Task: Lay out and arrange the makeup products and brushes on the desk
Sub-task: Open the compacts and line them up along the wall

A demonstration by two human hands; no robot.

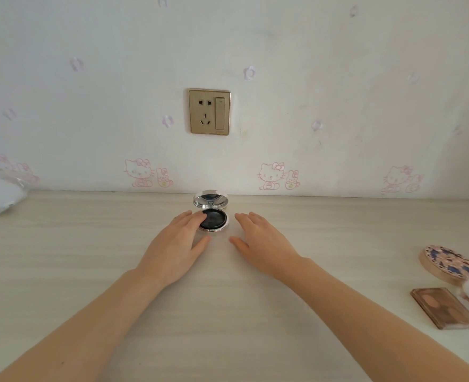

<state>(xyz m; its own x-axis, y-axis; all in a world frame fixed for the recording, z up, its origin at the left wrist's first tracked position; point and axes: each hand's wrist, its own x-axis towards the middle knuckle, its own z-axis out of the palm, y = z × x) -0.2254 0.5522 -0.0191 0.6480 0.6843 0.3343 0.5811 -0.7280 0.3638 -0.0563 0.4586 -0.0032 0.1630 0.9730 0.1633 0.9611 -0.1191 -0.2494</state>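
Open compact (214, 219) just ahead of two flat hands on the tabletop (90, 244).
The left hand (176, 244) lies with straight fingers, and its fingertips touch the left edge of the round compact, whose mirror lid stands upright toward the wall. The right hand (260, 244) rests spread on the tabletop just beside the compact, apart from it, and it holds nothing. Well to the right of the right hand lie a round patterned case (445, 267) and a brown makeup palette (442, 311), near each other.
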